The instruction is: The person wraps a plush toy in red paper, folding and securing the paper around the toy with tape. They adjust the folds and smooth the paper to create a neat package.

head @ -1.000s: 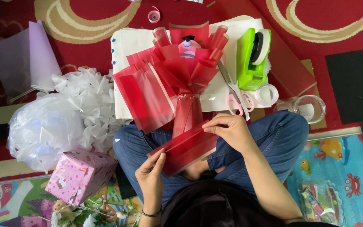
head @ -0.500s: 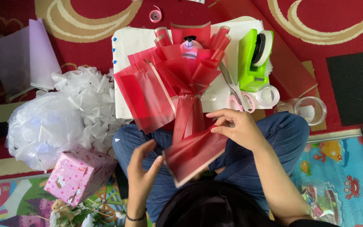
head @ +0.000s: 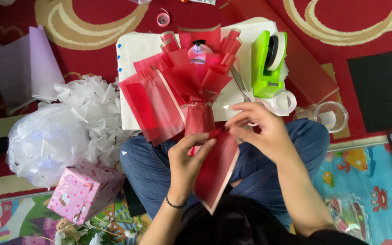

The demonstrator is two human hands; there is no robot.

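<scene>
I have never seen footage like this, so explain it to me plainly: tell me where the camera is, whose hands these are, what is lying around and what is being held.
The picture comes from a camera worn on a person's head, looking down at their lap and the carpet. There is no machine: the two bare hands are that person's own. The left hand and the right hand both pinch a red wrapping sheet at the stem of a red paper bouquet, which lies on a white board. Around it lie a green tape dispenser, a clear tape roll, a glass jar, crumpled white tissue paper and a pink gift box.
</scene>
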